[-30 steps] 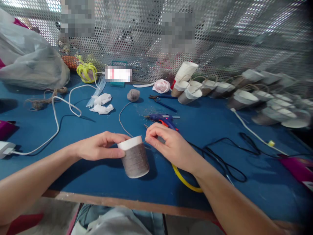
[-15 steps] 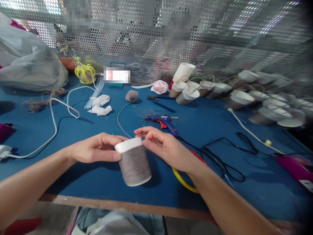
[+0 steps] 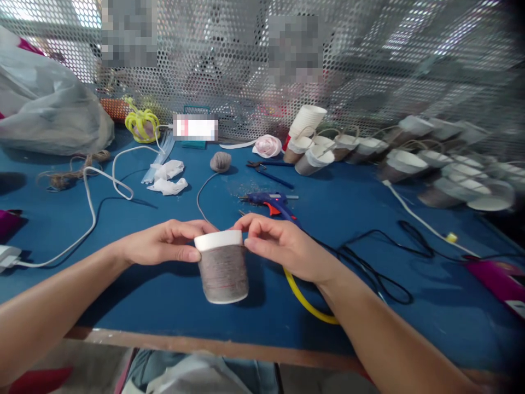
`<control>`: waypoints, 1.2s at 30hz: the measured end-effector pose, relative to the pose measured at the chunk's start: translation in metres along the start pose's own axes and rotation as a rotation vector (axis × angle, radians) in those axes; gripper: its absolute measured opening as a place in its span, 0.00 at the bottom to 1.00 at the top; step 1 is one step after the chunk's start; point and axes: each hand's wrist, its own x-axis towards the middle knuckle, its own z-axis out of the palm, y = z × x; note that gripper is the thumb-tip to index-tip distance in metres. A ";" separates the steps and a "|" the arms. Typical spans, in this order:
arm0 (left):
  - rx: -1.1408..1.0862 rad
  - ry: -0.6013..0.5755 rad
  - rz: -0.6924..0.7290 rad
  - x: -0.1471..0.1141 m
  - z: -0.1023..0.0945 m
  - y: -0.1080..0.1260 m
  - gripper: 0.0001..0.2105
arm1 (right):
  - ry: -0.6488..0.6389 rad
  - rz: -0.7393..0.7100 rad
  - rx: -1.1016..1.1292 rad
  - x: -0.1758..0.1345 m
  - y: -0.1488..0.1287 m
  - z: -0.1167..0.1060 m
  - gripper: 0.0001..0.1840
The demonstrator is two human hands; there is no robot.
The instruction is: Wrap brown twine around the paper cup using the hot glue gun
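A white paper cup [image 3: 224, 273], wound with grey yarn below a bare white rim, hangs tilted between my hands over the table. My left hand [image 3: 168, 243] grips its left side, thumb on the front and fingers behind the rim. At the right edge, my right hand [image 3: 279, 241] has its thumb by the rim and its fingers curled behind it; their tips are partly hidden. A strand of yarn [image 3: 198, 196] runs from behind the cup to a small grey yarn ball [image 3: 220, 162]. Just beyond my right hand lies a blue glue gun [image 3: 270, 200].
Pliers [image 3: 270, 171] lie behind the glue gun. Several wrapped cups with handles [image 3: 315, 158] stand at the back right. Black cable [image 3: 369, 262] and a yellow ring [image 3: 305, 303] are beside my right arm. White cord [image 3: 92, 202] and crumpled white scraps [image 3: 168, 178] lie left.
The cup has turned more upright and shifted slightly up. My right hand has moved a little right, its fingers now curled closer behind the rim.
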 end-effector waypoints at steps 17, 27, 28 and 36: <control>0.020 0.049 -0.077 0.004 0.003 0.004 0.08 | 0.045 -0.059 -0.256 0.000 0.003 0.007 0.08; 0.350 0.226 -0.161 0.012 0.024 0.006 0.09 | 0.097 -0.144 -0.520 0.001 -0.007 0.016 0.09; 0.369 0.239 -0.159 0.012 0.026 0.006 0.09 | 0.101 -0.153 -0.531 0.001 -0.007 0.017 0.09; 0.465 0.349 -0.171 0.016 0.034 0.013 0.09 | 0.136 -0.226 -0.643 0.001 -0.013 0.024 0.09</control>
